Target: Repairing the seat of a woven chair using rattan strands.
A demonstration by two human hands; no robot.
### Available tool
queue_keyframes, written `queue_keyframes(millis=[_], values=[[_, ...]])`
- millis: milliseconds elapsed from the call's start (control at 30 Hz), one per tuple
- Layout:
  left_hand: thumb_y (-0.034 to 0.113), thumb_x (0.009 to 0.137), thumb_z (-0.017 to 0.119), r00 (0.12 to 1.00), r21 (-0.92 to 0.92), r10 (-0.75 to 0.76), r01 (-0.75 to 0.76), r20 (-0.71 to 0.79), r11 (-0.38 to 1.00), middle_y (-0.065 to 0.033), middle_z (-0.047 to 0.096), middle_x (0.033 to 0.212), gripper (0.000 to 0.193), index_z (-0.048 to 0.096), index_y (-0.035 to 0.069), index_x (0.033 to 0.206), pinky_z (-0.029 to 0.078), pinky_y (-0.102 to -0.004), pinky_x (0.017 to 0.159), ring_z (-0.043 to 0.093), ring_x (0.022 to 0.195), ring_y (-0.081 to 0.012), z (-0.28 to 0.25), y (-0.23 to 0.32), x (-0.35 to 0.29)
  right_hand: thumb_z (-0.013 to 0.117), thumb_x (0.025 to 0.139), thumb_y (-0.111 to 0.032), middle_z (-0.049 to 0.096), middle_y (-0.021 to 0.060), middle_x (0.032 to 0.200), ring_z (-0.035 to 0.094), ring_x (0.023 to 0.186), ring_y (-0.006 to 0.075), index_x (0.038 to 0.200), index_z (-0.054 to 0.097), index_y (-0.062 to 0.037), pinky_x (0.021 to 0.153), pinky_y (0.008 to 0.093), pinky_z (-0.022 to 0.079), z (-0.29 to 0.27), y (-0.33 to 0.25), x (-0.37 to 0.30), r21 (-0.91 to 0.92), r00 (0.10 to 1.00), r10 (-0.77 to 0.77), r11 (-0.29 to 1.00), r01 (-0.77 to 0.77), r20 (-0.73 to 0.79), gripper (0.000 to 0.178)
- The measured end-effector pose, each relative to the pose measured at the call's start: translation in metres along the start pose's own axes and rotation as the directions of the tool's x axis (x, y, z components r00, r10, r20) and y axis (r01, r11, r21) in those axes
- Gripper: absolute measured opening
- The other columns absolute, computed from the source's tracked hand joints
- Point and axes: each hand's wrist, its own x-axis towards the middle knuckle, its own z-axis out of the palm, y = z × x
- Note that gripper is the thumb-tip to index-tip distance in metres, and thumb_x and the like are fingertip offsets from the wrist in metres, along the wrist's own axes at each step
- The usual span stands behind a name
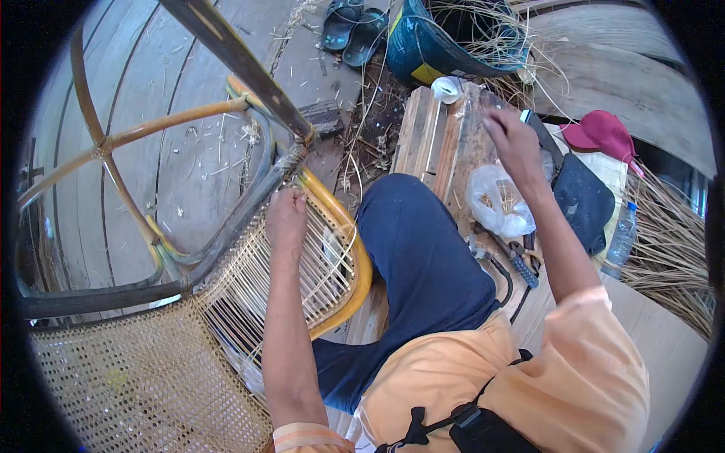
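Note:
A rattan chair (343,306) lies at the left, with a yellow-brown pole frame and pale cane strands (321,264) strung across one panel. My left hand (287,219) is closed at the panel's upper edge, beside the wrapped joint (291,160); what its fingers hold is hidden. A loose pale strand (353,238) curves over the frame rim near my knee. Raised to the right, above a wooden block (430,128), my right hand (517,147) has its fingers drawn together; its fingertips are blurred, and anything in them is too small to make out.
Finely woven cane (143,370) covers the chair's lower part. Around the right side are a plastic bag (502,204), pliers (525,264), a bottle (621,238), a red cap (604,136) and bundled rattan strips (664,241). A teal bucket (415,45) and sandals (355,34) stand beyond.

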Motion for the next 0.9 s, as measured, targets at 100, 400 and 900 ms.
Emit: queue_keyframes(millis=[100,400,900], values=[[0.017,0.083,0.056,1.0,0.016,-0.025,0.025,0.01,1.0,-0.0145,0.057,0.09,0.013,0.059,0.008,0.091,0.045,-0.0411,0.073,0.056,0.083,-0.0331,0.0,0.007,0.004,0.054,0.085,-0.018,0.061,0.0168,0.087,0.06,0.082,0.0293,0.095,0.06,-0.0006,0.071,0.0347,0.046,0.018,0.02,0.056,-0.02,0.991,-0.12,0.993,0.119,-0.052,0.021],[0.018,0.083,0.057,0.997,0.031,-0.073,0.072,0.034,0.997,-0.0151,0.056,0.088,0.014,0.058,0.006,0.09,0.044,-0.0418,0.072,0.056,0.082,-0.0334,-0.005,0.013,0.005,0.052,0.084,-0.017,0.062,0.0172,0.088,0.06,0.084,0.0329,0.089,0.062,-0.0012,0.074,0.0387,0.046,0.107,-0.02,0.076,0.192,0.969,-0.087,0.98,0.042,0.233,0.019],[0.008,0.08,0.053,0.994,-0.093,-0.096,0.101,0.051,0.991,-0.0182,0.056,0.087,0.012,0.057,0.004,0.091,0.045,-0.042,0.07,0.056,0.08,-0.0357,-0.011,0.012,0.008,0.051,0.079,-0.012,0.065,0.0137,0.097,0.063,0.093,0.031,0.094,0.067,-0.0101,0.074,0.0445,0.051,0.366,0.074,0.072,-0.444,0.623,0.281,0.888,0.12,0.73,0.023]])
